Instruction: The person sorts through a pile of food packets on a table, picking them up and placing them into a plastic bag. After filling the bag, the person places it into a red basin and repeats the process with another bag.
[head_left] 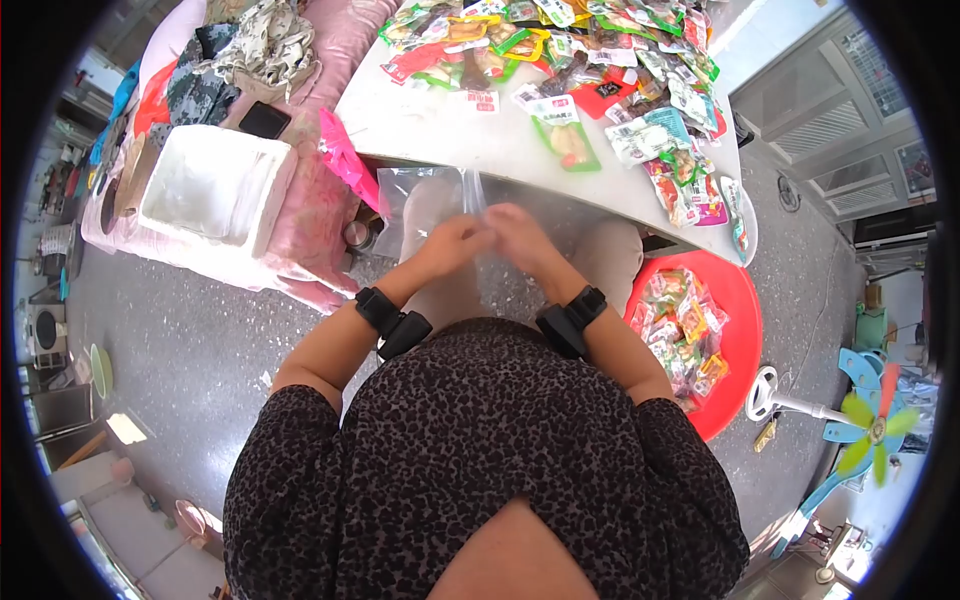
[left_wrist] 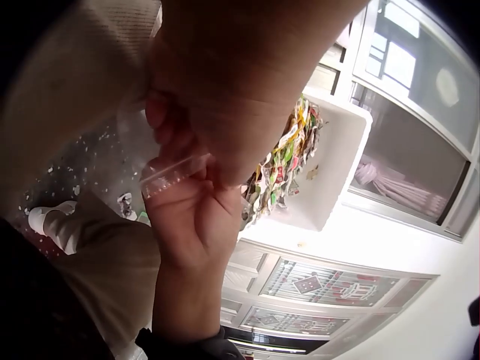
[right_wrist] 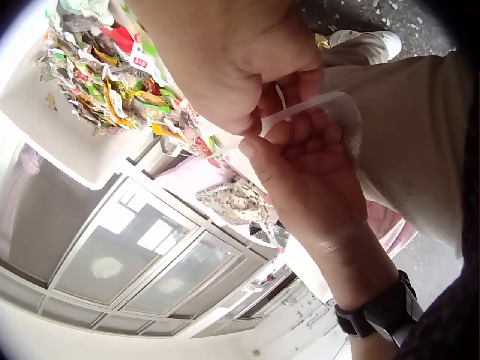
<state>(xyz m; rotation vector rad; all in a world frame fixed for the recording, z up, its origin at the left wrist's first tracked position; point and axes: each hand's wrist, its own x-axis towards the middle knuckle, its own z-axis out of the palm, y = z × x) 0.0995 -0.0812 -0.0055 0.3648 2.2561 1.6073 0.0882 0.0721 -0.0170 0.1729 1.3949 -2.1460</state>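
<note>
Between left hand (head_left: 450, 246) and right hand (head_left: 520, 238) lies clear plastic (head_left: 474, 190).

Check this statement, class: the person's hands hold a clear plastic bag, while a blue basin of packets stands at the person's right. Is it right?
Not quite: the basin of packets is red, as the head view shows. It does stand at the person's right, and the hands, left and right, hold a clear plastic bag.

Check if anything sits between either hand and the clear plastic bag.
Nothing visible does: the left hand and the right hand both hold the clear plastic bag at its edge, with no other object in between.
</note>
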